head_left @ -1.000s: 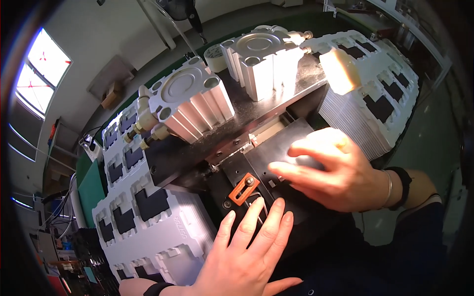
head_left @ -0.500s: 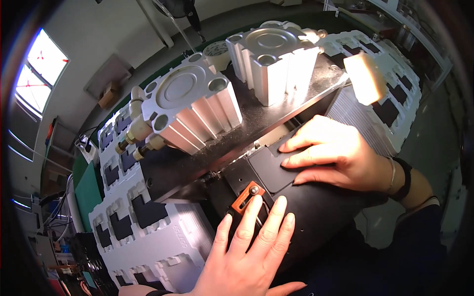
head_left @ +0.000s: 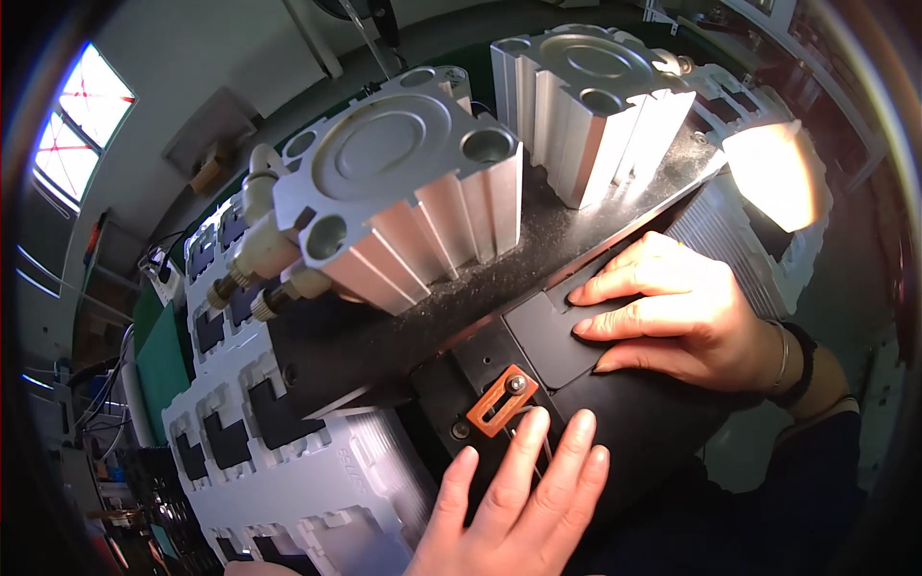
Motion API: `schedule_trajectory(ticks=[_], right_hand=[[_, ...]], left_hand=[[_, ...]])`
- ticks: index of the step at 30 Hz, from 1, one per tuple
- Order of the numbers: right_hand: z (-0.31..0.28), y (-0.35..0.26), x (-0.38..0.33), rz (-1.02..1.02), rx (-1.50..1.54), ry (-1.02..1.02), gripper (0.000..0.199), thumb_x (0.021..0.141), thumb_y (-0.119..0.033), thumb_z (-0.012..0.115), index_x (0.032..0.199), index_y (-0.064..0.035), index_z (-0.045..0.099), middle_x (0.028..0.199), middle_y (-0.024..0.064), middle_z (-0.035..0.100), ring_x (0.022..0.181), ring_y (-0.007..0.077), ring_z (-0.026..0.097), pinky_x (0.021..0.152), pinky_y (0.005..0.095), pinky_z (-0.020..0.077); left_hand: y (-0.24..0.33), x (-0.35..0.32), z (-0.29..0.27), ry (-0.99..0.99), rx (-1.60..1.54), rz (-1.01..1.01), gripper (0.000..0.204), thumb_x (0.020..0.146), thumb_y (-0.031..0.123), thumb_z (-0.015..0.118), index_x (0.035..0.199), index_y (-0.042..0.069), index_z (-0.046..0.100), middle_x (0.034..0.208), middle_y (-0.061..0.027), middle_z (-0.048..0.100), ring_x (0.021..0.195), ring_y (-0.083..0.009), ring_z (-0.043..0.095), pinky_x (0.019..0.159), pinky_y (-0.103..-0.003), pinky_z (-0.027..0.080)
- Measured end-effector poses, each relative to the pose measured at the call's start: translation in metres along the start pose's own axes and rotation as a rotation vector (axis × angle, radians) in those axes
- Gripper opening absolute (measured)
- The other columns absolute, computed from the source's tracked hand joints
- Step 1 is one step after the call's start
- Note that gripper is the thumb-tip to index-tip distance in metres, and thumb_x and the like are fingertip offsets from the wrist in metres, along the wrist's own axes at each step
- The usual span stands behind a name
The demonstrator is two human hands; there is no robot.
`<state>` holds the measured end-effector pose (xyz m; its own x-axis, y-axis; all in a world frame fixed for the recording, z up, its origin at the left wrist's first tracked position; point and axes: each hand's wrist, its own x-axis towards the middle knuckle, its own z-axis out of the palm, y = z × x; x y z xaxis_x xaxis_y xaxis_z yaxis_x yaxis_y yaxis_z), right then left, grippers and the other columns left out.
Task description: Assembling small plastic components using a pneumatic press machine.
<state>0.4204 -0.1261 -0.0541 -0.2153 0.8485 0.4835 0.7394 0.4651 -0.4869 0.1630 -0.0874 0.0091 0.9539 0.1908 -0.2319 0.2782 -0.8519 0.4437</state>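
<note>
Closer now than a second ago, both hands press flat on the black fixture (head_left: 634,422) and the aluminium blocks loom larger. Nearest, the left hand (head_left: 514,509) lies open, fingers spread, its grip apart and clamped on nothing, fingertips just beside the orange clip (head_left: 501,400). Beyond it, the right hand (head_left: 687,312) rests palm-down, fingers together and extended, on the dark flat pad (head_left: 552,331) seated in the fixture. Farther off stand two ribbed aluminium cylinders (head_left: 403,182) on the black plate (head_left: 384,331), with white part trays (head_left: 279,451) at the left.
</note>
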Motion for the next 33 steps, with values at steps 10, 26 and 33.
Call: schedule_trajectory(ticks=[10,26,33], right_hand=[[0.003,-0.012,-0.004,-0.046,-0.163,-0.027,0.026,0.076,-0.016,0.080,0.100,-0.0090,0.073,0.112,0.0077,0.066,0.099,0.0272,0.061,0.087,0.0382,0.0503],[0.119,-0.150,0.035,-0.255,0.003,-0.100,0.024,0.074,-0.020,0.074,0.089,-0.0072,0.060,0.094,0.0087,0.061,0.092,0.0267,0.059,0.082,0.0356,0.0502],[0.130,-0.166,0.030,-0.251,0.014,-0.283,0.018,0.086,-0.021,0.070,0.094,-0.0058,0.063,0.103,0.0079,0.062,0.100,0.0269,0.061,0.087,0.0377,0.0493]], left_hand=[[0.035,-0.062,0.017,-0.206,0.074,0.312,0.065,0.093,0.036,0.054,0.148,0.004,0.039,0.160,-0.0178,0.028,0.148,-0.0358,0.024,0.116,-0.055,0.023],[0.098,-0.183,0.077,-0.260,0.487,0.295,0.056,0.099,0.031,0.039,0.144,-0.002,0.043,0.152,-0.0202,0.041,0.142,-0.0383,0.036,0.116,-0.056,0.025],[0.109,-0.202,0.079,-0.220,0.644,0.412,0.064,0.097,0.037,0.042,0.145,-0.005,0.042,0.150,-0.0190,0.045,0.141,-0.0418,0.038,0.118,-0.058,0.022]])
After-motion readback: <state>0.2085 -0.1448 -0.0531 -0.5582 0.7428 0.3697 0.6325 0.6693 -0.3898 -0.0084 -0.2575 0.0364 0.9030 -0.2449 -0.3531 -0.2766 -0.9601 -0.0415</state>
